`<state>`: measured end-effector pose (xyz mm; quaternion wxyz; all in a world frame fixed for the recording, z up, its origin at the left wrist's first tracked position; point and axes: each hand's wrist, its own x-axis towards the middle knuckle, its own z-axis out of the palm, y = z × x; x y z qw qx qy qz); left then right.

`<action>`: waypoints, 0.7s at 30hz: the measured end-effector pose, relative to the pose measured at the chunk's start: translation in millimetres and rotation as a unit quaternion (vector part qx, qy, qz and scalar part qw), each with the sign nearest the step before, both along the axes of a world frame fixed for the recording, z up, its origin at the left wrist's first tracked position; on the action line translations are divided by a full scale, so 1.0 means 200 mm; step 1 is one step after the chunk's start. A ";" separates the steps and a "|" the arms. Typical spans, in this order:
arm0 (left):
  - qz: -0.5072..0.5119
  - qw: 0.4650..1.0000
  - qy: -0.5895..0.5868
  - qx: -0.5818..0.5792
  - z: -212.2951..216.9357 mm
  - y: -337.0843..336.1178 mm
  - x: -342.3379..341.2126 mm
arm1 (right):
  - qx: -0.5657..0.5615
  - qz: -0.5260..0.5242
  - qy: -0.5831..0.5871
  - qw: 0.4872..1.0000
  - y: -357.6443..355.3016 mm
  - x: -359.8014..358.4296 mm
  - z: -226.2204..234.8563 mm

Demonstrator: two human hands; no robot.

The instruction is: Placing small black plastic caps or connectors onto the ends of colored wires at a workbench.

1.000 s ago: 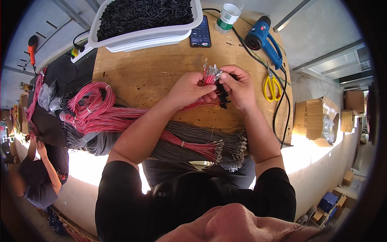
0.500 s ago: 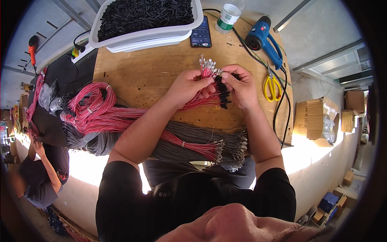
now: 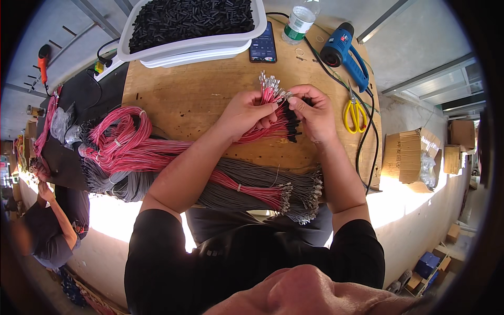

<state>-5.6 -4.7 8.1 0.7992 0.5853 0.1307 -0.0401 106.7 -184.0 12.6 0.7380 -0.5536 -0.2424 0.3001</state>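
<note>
I record the left hand (image 3: 251, 112) clamped on the red wire bundle (image 3: 269, 96), silver terminals (image 3: 269, 82) pointing forward; the right hand (image 3: 316, 110), just rightward, pinches their edge.

Black short-sleeved shirt (image 3: 247, 265) with a small pale chest mark (image 3: 214, 253), dark trousers (image 3: 202, 224)

Passable tabletop (image 3: 194, 79) ahead-left of left fingers (image 3: 265, 109); white tub (image 3: 195, 55) blocks farther. Right fingers (image 3: 300, 106): scissors (image 3: 354, 100) rightward, heat gun (image 3: 338, 48) ahead-right. Nearside: grey wires (image 3: 252, 172).
</note>
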 end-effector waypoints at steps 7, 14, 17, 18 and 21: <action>0.022 0.998 -0.013 -0.063 -0.03 0.02 0.01 | -0.011 0.000 -0.009 1.000 0.01 0.00 0.00; 0.013 0.999 -0.033 -0.006 -0.02 0.01 0.01 | -0.014 0.019 0.017 1.000 0.00 0.00 -0.01; 0.005 0.998 -0.063 0.018 -0.03 0.00 0.01 | -0.035 0.025 -0.003 0.999 0.00 0.00 -0.01; 0.013 0.997 -0.064 0.029 -0.03 0.00 0.01 | -0.049 0.026 -0.014 0.998 0.00 0.00 -0.01; 0.038 0.997 -0.058 0.026 -0.01 0.00 0.00 | -0.061 0.026 -0.013 0.998 -0.01 0.01 -0.01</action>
